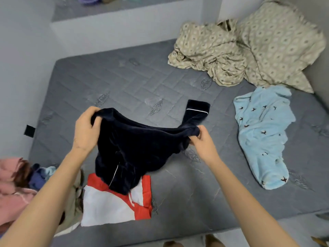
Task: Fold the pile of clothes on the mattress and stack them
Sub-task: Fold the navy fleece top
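Above the grey quilted mattress [124, 82], the navy velvet pyjama garment [135, 148] hangs between both grips, its lower end trailing onto a red-and-white folded garment [114, 204]. The left hand [85, 131] and right hand [201, 139] each pinch a bunched top edge. Probably best to pull the edge taut and lay the garment flat beyond the grips before folding.

dark navy garment [140, 148]: plush, velvety cloth, matt, thin white piping at cuff and seam. mattress [124, 86]: grey quilted fabric, stitched diamond lines, leaf motifs, faint sheen. light blue garment [261, 132]: fuzzy fleece, small dark bird print. beige bedding [249, 47]: thin woven cloth, crumpled, patterned. red and white garment [114, 204]: smooth flat fabric. pink clothing [10, 186]: soft cloth.
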`<state>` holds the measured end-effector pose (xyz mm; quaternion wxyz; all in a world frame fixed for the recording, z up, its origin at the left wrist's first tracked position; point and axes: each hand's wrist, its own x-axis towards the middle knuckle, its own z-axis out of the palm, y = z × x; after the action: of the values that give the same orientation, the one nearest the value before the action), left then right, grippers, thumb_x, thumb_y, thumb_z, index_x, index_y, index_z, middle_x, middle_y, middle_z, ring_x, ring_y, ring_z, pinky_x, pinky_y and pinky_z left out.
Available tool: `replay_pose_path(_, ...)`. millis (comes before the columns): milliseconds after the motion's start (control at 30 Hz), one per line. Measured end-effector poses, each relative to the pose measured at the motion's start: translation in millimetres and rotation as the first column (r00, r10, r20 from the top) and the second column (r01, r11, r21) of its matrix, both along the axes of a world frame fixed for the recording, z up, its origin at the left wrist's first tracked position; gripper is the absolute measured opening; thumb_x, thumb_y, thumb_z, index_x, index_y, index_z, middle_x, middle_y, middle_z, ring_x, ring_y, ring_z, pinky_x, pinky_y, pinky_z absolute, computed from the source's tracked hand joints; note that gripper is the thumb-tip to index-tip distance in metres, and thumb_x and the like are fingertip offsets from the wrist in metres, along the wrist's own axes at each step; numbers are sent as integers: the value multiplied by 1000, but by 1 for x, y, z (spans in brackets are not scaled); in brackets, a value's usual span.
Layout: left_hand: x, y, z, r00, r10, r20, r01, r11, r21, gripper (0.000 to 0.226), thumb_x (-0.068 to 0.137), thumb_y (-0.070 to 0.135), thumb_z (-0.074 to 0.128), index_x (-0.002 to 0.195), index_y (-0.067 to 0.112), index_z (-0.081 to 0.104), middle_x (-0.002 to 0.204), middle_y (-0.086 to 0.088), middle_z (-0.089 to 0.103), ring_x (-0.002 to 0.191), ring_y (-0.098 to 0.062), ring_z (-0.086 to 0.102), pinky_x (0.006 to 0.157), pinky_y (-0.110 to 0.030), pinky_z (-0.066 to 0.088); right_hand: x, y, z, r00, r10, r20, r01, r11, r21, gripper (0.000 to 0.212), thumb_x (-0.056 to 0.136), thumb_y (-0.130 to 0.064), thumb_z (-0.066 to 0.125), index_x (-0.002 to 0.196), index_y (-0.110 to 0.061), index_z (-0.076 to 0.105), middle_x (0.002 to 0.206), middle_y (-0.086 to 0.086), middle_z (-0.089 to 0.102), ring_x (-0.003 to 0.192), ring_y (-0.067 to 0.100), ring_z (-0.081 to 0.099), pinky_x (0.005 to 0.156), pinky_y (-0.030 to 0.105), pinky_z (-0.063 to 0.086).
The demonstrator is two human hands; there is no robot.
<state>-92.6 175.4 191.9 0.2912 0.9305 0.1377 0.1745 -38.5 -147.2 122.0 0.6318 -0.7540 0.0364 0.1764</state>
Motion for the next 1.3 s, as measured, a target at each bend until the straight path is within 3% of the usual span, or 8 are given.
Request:
replay_pose_path(200, -15, -26, 80, 959, 189, 212, -146, 969, -200, 8, 99, 13, 41, 93, 11, 46, 77, 10, 45, 67, 4, 45, 64, -24, 30, 23, -4, 89, 998, 38, 42, -39, 999, 36, 11, 100, -19, 45, 111, -21, 43, 93, -7, 56, 89, 10, 58, 66, 19, 43)
replay_pose_path(300, -18, -30, 116, 932, 233, 277, -175, 960, -219, 10, 98, 18, 44, 92, 12, 48, 77, 14, 46, 67, 14, 47, 61, -18, 34, 34, -14, 139, 993, 71, 90, -73, 997, 29, 27, 95, -31, 59, 115, -23, 43, 96, -3, 60, 74, 0, 65, 58, 14, 47)
replay_pose_path(433, -24, -25, 157, 899, 274, 342, -209, 954, -215, 13, 96, 24, 47, 85, 19, 51, 76, 12, 50, 67, 8, 48, 62, -6, 36, 41, -38, 197, 969, 221, 115, -209, 972, -106, 51, 74, -36, 82, 109, -31, 46, 101, -3, 61, 83, 7, 65, 63, 20, 48)
replay_pose_path(567, -35, -20, 187, 880, 284, 381, -232, 957, -177, 18, 97, 22, 48, 84, 11, 52, 74, 2, 51, 66, -4, 43, 65, -21, 34, 51, -63, 239, 917, 242, 317, -184, 962, -202, 33, 71, -34, 82, 90, -17, 61, 84, -5, 68, 77, 10, 65, 66, 25, 48)
replay_pose_path(767, -46, -24, 213, 918, 223, 329, -221, 974, -43, 35, 100, 25, 45, 69, 6, 45, 63, -4, 43, 60, -17, 38, 53, -20, 30, 52, -68, 279, 790, 57, 610, -39, 998, -43, 30, 83, -30, 72, 65, -15, 55, 53, -15, 52, 52, -2, 46, 50, 13, 36)
replay_pose_path(933, -59, -37, 216, 908, 218, 359, -152, 967, -202, 26, 99, 20, 48, 78, 5, 55, 72, -3, 51, 69, -15, 45, 57, -12, 35, 40, -69, 277, 703, 80, 706, -24, 996, -89, 23, 90, -26, 65, 75, -11, 57, 52, -19, 51, 50, -3, 46, 48, 9, 32)
replay_pose_path(1067, -78, -49, 224, 908, 156, 388, 11, 918, -396, 25, 98, 19, 52, 80, 27, 67, 74, 13, 66, 69, 2, 58, 64, -10, 47, 35, -81, 276, 737, 72, 672, -64, 997, -37, 19, 89, -28, 67, 74, -20, 60, 53, -5, 57, 50, 2, 50, 49, 15, 37)
replay_pose_path(1300, -105, -77, 231, 943, -19, 332, 170, 886, -431, 23, 96, 24, 55, 78, 25, 70, 75, 7, 66, 70, -8, 59, 63, -18, 50, 18, -98, 283, 753, 99, 651, -142, 990, 13, 18, 88, -22, 70, 72, -24, 63, 62, -7, 67, 58, 4, 64, 54, 15, 48)
